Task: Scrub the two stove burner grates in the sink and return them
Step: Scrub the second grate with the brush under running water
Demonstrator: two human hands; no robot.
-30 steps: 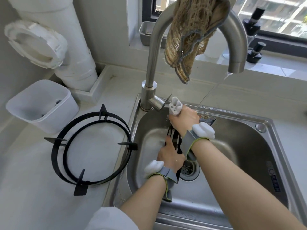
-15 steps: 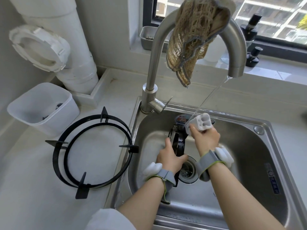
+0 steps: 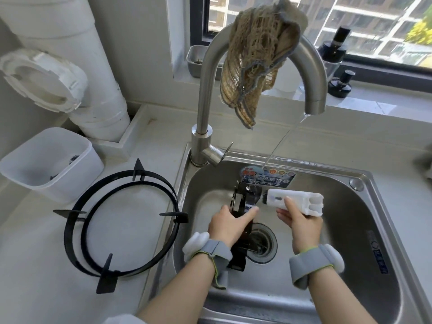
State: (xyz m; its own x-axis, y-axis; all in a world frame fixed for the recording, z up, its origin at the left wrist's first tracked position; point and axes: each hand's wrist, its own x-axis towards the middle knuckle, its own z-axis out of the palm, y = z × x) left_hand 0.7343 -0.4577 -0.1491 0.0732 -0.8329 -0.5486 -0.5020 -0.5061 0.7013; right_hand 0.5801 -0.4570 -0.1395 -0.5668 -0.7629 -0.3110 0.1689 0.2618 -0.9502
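One black burner grate point(image 3: 243, 202) stands on edge in the steel sink point(image 3: 364, 206), over the drain. My left hand point(image 3: 228, 224) grips its upper rim. My right hand point(image 3: 300, 224) holds a white brush point(image 3: 294, 202) level, its dark bristle end touching the grate's right side. A thin stream of water runs from the tap spout point(image 3: 314, 106) onto the grate's top. The second black grate point(image 3: 121, 223) lies flat on the counter, left of the sink.
A netted cloth point(image 3: 257, 57) hangs over the tap's arch. A white plastic tub point(image 3: 49, 164) stands at the left beside a white drain pipe point(image 3: 77, 66). Dark bottles point(image 3: 334, 47) and a small metal tray point(image 3: 198, 59) are on the window sill.
My right hand has swung the brush from upright behind the grate to the grate's right side and laid it level. My left hand keeps its hold on the grate.
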